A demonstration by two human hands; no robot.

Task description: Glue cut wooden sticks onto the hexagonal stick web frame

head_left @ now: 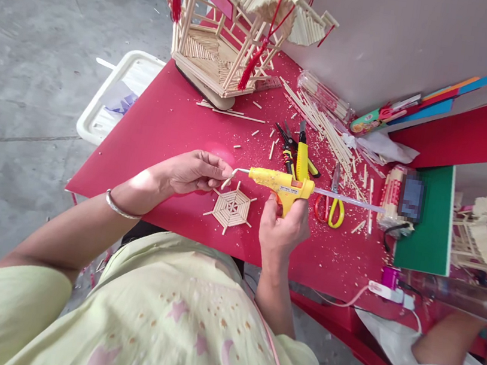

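My right hand (pixel 283 227) is wrapped round the handle of a yellow hot glue gun (pixel 282 185), with a clear glue stick (pixel 345 199) poking out of its back. The gun's thin nozzle points left and meets a short wooden stick (pixel 227 181). That stick is pinched in the fingertips of my left hand (pixel 199 173). Just below, a hexagonal web-like piece made of wooden sticks (pixel 231 208) lies flat on the red table (pixel 138 155). Whether glue is on the held stick is too small to tell.
A wooden-stick pavilion model (pixel 225 53) with red tassels stands at the back. Right of centre lie pliers (pixel 290 153), a yellow cutter (pixel 303 160), scissors (pixel 334 201) and loose sticks (pixel 324 127). A power strip (pixel 391 294) sits near the right edge, with another person's arm (pixel 448 338) beyond.
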